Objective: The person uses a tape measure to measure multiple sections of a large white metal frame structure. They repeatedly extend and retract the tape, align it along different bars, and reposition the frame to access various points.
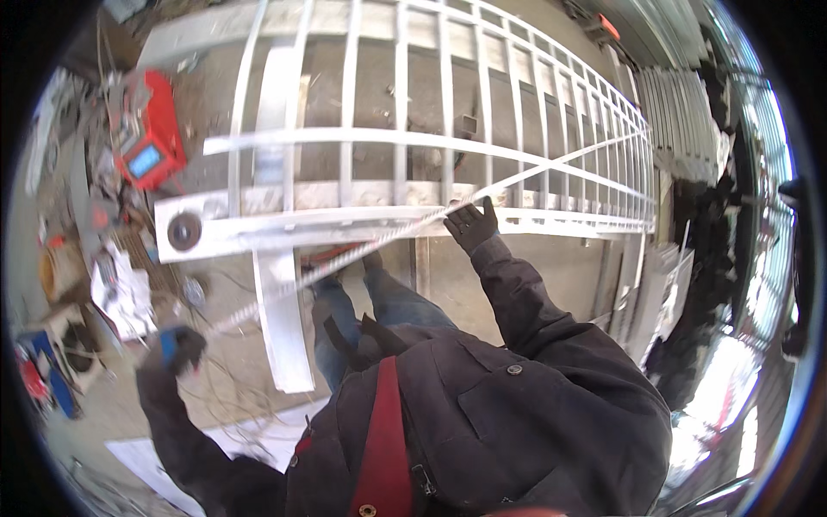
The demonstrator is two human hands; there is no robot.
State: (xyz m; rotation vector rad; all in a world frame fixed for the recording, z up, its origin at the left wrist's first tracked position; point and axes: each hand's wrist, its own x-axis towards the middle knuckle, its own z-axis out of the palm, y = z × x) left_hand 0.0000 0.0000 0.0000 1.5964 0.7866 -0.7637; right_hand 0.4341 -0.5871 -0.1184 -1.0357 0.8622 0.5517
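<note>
A long, thin, pale rod (345, 258) with a ribbed or twisted look runs diagonally over a white metal frame (349, 135) of parallel bars. At its near left end is my left hand (179, 348), in a dark glove, smeared by motion; its fingers look curled around the rod's end. My right hand (472, 226), also gloved, is at the frame's near rail, under the rod's middle. Its fingers and thumb are spread, and the fingertips touch or nearly touch the rod. Toward the far right the rod crosses the frame's bars.
The frame rests on wide pale beams (284, 345); one has a dark round disc (184, 231) at its end. A red machine with a lit screen (148, 129) stands at left. Near it are a white crumpled bag (125, 293) and loose cables (245, 396). Metal profiles (680, 112) are stacked at right.
</note>
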